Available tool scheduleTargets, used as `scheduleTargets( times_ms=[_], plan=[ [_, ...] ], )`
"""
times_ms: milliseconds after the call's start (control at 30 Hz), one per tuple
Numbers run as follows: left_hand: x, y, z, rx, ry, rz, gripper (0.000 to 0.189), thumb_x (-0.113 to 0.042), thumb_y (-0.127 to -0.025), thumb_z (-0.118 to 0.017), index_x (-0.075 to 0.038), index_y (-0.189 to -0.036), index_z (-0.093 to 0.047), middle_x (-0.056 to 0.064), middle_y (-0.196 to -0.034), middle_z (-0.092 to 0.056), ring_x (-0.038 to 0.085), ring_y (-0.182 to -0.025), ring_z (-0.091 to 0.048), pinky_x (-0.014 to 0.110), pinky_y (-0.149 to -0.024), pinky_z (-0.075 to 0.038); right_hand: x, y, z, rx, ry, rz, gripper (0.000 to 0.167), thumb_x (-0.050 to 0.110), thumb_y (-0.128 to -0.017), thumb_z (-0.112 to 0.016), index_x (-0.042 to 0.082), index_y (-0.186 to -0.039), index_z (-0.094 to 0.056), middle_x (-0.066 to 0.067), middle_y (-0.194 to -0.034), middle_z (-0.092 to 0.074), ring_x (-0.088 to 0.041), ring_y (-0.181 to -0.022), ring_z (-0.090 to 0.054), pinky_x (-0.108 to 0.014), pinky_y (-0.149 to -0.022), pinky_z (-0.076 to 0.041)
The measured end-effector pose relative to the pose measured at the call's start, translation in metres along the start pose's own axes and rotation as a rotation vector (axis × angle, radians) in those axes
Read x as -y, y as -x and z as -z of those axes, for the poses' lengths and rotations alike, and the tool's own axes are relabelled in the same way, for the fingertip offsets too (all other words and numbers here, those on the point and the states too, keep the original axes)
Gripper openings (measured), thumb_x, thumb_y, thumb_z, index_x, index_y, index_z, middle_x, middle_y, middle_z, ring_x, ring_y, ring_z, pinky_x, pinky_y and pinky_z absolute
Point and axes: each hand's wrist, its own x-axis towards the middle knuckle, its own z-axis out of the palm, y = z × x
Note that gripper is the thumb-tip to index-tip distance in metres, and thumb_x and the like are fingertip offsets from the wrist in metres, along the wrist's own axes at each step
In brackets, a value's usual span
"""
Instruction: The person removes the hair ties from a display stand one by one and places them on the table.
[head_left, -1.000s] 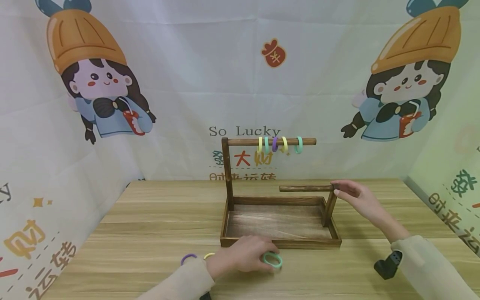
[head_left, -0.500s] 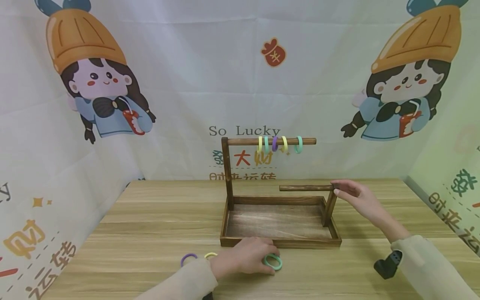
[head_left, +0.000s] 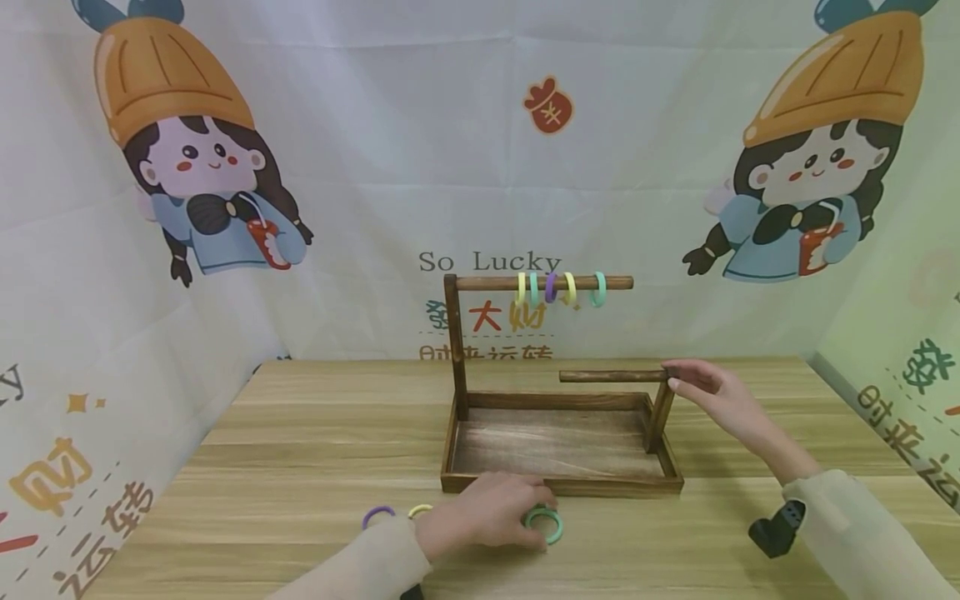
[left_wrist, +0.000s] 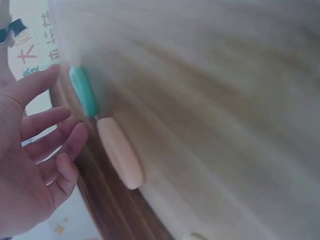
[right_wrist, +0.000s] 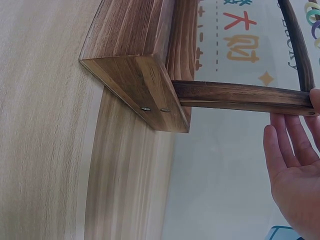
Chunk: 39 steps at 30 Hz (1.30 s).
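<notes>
My left hand [head_left: 491, 510] is low over the table at the tray's front edge, fingers loosely bent. A green ring [head_left: 558, 525] lies at its thumb and fingertips; in the left wrist view this green ring [left_wrist: 84, 91] shows beside the fingers, not clasped. Next to it is a pale orange ring [left_wrist: 120, 152], hidden in the head view. My right hand [head_left: 723, 404] pinches the top corner of the short post on a dark wooden rack [head_left: 562, 486], thumb in front. The right wrist view shows fingers under that post [right_wrist: 240, 96].
Several yellow, green and purple rings hang on the rack's upper bar [head_left: 618, 282]. The lower bar [head_left: 607, 377] carries none. A purple ring [head_left: 367, 518] and a yellow ring [head_left: 421, 507] lie left of my left hand, partly hidden by the sleeve. A printed cloth [head_left: 375, 125] stands behind the table.
The green ring at my left fingertips has turned slightly and looks rounder and flatter now. My left hand has shifted only a little; the right hand stays on the rack.
</notes>
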Motion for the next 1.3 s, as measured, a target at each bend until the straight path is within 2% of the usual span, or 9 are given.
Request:
scheduleTargets(
  times_ms=[100,233,367,467,567,700,800,1033,1300],
  plan=[
    [0.001,0.002,0.006,-0.027,0.006,-0.006,0.036,-0.043,-0.079,-0.061,-0.019,-0.106,-0.062,-0.012,-0.094,-0.054,-0.001,-0.071,-0.047,0.015,-0.052,-0.038,0.000,0.000,0.000,0.002,0.000,-0.008,0.045,0.029,-0.092,-0.048,0.002,-0.127,-0.044,-0.017,-0.122,-0.048,-0.015,-0.105,-0.047,-0.029,-0.082,-0.043],
    [0.003,0.005,0.015,-0.060,0.026,0.002,0.042,-0.047,-0.081,-0.057,-0.018,-0.112,-0.060,-0.010,-0.101,-0.054,0.001,-0.078,-0.052,0.017,-0.057,-0.042,0.000,-0.001,0.001,0.008,0.000,-0.007,0.045,0.029,-0.092,-0.048,0.002,-0.127,-0.044,-0.018,-0.123,-0.047,-0.024,-0.108,-0.046,-0.037,-0.084,-0.042],
    [0.010,0.009,0.022,-0.134,0.019,-0.003,0.041,-0.044,-0.082,-0.058,-0.017,-0.113,-0.059,-0.008,-0.102,-0.055,0.003,-0.080,-0.053,0.018,-0.060,-0.044,0.001,-0.001,0.003,0.018,0.007,-0.008,0.047,0.031,-0.092,-0.047,0.001,-0.127,-0.043,-0.019,-0.124,-0.046,-0.028,-0.110,-0.044,-0.043,-0.086,-0.039],
    [0.018,0.012,0.025,-0.206,0.016,-0.008,0.039,-0.041,-0.082,-0.059,-0.015,-0.112,-0.060,-0.005,-0.103,-0.056,0.007,-0.088,-0.054,0.021,-0.066,-0.046,0.003,-0.001,0.006,0.019,0.014,-0.004,0.048,0.032,-0.092,-0.046,0.000,-0.127,-0.042,-0.019,-0.124,-0.045,-0.025,-0.109,-0.045,-0.041,-0.086,-0.039],
    [0.026,0.017,0.028,-0.278,0.019,-0.012,0.039,-0.039,-0.083,-0.059,-0.013,-0.111,-0.060,-0.002,-0.103,-0.057,0.012,-0.094,-0.053,0.026,-0.075,-0.046,0.004,-0.001,0.009,0.006,0.024,0.020,0.046,0.031,-0.093,-0.046,-0.001,-0.126,-0.043,-0.018,-0.123,-0.047,-0.013,-0.105,-0.047,-0.030,-0.084,-0.041],
    [0.037,0.022,0.033,-0.388,0.040,-0.016,0.037,-0.034,-0.080,-0.064,-0.009,-0.107,-0.061,0.001,-0.101,-0.059,0.016,-0.096,-0.052,0.030,-0.081,-0.043,0.007,-0.004,0.013,-0.024,0.018,0.057,0.044,0.029,-0.092,-0.047,-0.001,-0.125,-0.045,-0.016,-0.120,-0.050,0.000,-0.099,-0.048,-0.017,-0.078,-0.041],
    [0.044,0.028,0.035,-0.439,0.069,0.001,0.039,-0.032,-0.078,-0.066,-0.006,-0.107,-0.061,0.003,-0.102,-0.058,0.017,-0.096,-0.051,0.032,-0.082,-0.042,0.011,-0.007,0.016,-0.040,0.006,0.077,0.043,0.027,-0.092,-0.048,-0.002,-0.124,-0.045,-0.015,-0.118,-0.051,0.004,-0.097,-0.048,-0.013,-0.077,-0.040],
    [0.061,0.042,0.035,-0.459,0.077,0.093,0.046,-0.031,-0.077,-0.068,-0.003,-0.111,-0.058,0.005,-0.105,-0.056,0.020,-0.098,-0.050,0.034,-0.085,-0.041,0.022,-0.016,0.024,-0.077,0.023,0.123,0.041,0.025,-0.091,-0.050,-0.003,-0.122,-0.046,-0.014,-0.116,-0.053,0.003,-0.095,-0.050,-0.012,-0.077,-0.040],
    [0.075,0.055,0.030,-0.403,0.082,0.245,0.055,-0.032,-0.075,-0.069,0.000,-0.117,-0.053,0.014,-0.113,-0.053,0.029,-0.104,-0.049,0.041,-0.088,-0.039,0.041,-0.030,0.031,-0.108,0.066,0.099,0.043,0.028,-0.091,-0.050,0.001,-0.124,-0.046,-0.015,-0.119,-0.051,-0.001,-0.096,-0.049,-0.018,-0.076,-0.041]
  ],
)
